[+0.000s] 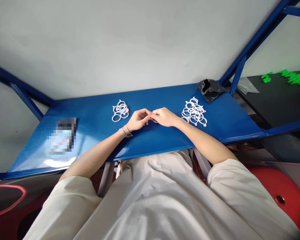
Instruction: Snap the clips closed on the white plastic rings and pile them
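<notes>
Over the middle of the blue table, my left hand (140, 119) and my right hand (163, 116) meet at the fingertips. Part of a white ring (155, 120) shows under my right hand, which is closed around it; the rest is hidden by the fingers. My left fingers are curled in a pinch beside it, and what they hold, if anything, is hidden. Left of my hands lies a small pile of white rings (116, 117) with little round knobs. A larger pile of the same white rings (195, 116) lies close to my right forearm.
A crumpled black plastic bag (211, 90) sits at the table's back right corner. A blurred-out flat object (62, 136) rests on the left of the blue table (90, 110). Blue metal posts (236, 76) stand at both ends. Green pieces (296, 78) lie on a dark surface farther right.
</notes>
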`<state>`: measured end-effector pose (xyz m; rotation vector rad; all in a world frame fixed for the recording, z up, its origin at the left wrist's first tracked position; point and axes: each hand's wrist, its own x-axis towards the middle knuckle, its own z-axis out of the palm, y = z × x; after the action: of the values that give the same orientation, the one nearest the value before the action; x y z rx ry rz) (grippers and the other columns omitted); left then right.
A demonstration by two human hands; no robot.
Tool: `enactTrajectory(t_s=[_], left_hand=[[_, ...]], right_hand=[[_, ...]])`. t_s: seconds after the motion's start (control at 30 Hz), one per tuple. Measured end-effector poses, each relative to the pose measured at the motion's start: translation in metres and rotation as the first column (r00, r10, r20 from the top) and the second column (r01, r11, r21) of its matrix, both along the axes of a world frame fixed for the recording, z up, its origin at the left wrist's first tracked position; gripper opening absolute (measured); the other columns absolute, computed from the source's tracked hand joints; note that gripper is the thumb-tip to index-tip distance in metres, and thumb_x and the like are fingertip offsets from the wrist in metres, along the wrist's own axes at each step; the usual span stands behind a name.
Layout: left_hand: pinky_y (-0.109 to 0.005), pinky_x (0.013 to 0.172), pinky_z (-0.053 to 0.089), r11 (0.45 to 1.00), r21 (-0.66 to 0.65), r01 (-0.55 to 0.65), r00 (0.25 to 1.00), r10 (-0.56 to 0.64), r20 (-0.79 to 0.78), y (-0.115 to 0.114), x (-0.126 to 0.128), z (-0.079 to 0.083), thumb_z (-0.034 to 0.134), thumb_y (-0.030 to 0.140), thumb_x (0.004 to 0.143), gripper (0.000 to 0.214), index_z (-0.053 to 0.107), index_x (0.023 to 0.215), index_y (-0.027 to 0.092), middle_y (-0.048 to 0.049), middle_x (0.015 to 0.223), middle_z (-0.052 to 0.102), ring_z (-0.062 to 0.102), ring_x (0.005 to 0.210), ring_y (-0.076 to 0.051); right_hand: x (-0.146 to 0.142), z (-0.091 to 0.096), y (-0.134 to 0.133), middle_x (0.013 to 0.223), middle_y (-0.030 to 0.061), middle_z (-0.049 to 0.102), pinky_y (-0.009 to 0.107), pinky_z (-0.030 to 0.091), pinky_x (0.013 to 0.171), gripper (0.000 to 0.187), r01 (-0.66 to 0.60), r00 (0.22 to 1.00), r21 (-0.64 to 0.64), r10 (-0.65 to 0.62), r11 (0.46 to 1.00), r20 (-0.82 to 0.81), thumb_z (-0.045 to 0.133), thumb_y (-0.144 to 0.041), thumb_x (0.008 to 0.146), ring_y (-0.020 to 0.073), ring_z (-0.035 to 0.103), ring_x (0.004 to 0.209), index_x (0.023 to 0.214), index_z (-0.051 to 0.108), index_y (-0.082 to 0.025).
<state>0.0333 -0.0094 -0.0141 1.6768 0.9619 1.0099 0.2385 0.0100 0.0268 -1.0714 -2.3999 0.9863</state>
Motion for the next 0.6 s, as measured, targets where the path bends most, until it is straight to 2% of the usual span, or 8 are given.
enactTrajectory(t_s=[0.1, 0.23, 0.33, 0.47, 0.53, 0.6], left_hand=[[-0.022, 0.045, 0.046, 0.999, -0.010, -0.033, 0.999, 0.033, -0.018, 0.000, -0.001, 0.000, 0.074, 0.071, 0.087, 0.055, 0.062, 0.088, 0.017, 0.0002, 0.063, 0.063, 0.056, 0.047, -0.010], [-0.023, 0.046, 0.044, 0.996, 0.021, -0.085, 0.995, 0.086, -0.057, 0.003, -0.008, 0.003, 0.072, 0.068, 0.089, 0.051, 0.061, 0.093, 0.019, 0.0017, 0.060, 0.061, 0.056, 0.046, -0.011], [-0.025, 0.050, 0.043, 0.971, 0.151, -0.183, 0.957, 0.211, -0.200, 0.009, -0.020, 0.010, 0.069, 0.057, 0.093, 0.039, 0.061, 0.094, 0.019, 0.0017, 0.059, 0.061, 0.057, 0.049, -0.013], [-0.030, 0.062, 0.045, 0.834, 0.460, -0.304, 0.763, 0.502, -0.407, 0.019, -0.043, 0.024, 0.067, 0.040, 0.088, 0.021, 0.060, 0.085, 0.020, -0.0003, 0.067, 0.064, 0.058, 0.056, -0.015], [-0.033, 0.068, 0.046, 0.781, 0.529, -0.332, 0.654, 0.595, -0.467, 0.024, -0.054, 0.031, 0.065, 0.035, 0.086, 0.016, 0.059, 0.083, 0.021, -0.0021, 0.073, 0.066, 0.061, 0.063, -0.017], [-0.034, 0.071, 0.046, 0.748, 0.554, -0.366, 0.564, 0.652, -0.507, 0.028, -0.062, 0.037, 0.064, 0.032, 0.085, 0.013, 0.058, 0.083, 0.021, -0.0037, 0.077, 0.067, 0.063, 0.070, -0.020]], right_hand=[[0.000, -0.002, 0.002, 0.085, 0.0074, 0.070, 0.029, 0.035, 0.069, 0.074, 0.004, 1.000, 0.039, -0.004, 0.999, -0.003, 0.036, -0.079, 0.104, 0.0176, 0.059, 0.075, 0.082, 0.067, -0.016], [0.000, -0.004, 0.003, 0.104, 0.0098, 0.071, 0.029, 0.041, 0.076, 0.064, 0.036, 0.998, 0.051, -0.033, 0.998, -0.058, 0.046, -0.075, 0.104, 0.0198, 0.064, 0.088, 0.111, 0.069, -0.016], [0.002, -0.005, 0.005, 0.113, 0.0111, 0.069, 0.031, 0.046, 0.079, 0.059, 0.083, 0.996, 0.085, -0.082, 0.993, -0.023, 0.060, -0.071, 0.099, 0.0218, 0.065, 0.092, 0.121, 0.067, -0.017], [0.007, -0.005, 0.008, 0.119, 0.0143, 0.068, 0.040, 0.051, 0.091, 0.076, 0.090, 0.988, 0.153, -0.108, 0.984, 0.110, 0.082, -0.064, 0.085, 0.0308, 0.065, 0.107, 0.140, 0.062, -0.017], [0.010, -0.006, 0.010, 0.122, 0.0164, 0.067, 0.046, 0.052, 0.098, 0.085, 0.075, 0.978, 0.175, -0.107, 0.982, 0.178, 0.087, -0.060, 0.081, 0.0361, 0.063, 0.115, 0.147, 0.059, -0.017], [0.012, -0.006, 0.011, 0.125, 0.0183, 0.066, 0.050, 0.052, 0.100, 0.083, 0.043, 0.965, 0.168, -0.084, 0.985, 0.248, 0.089, -0.057, 0.080, 0.0395, 0.062, 0.120, 0.147, 0.061, -0.017]])
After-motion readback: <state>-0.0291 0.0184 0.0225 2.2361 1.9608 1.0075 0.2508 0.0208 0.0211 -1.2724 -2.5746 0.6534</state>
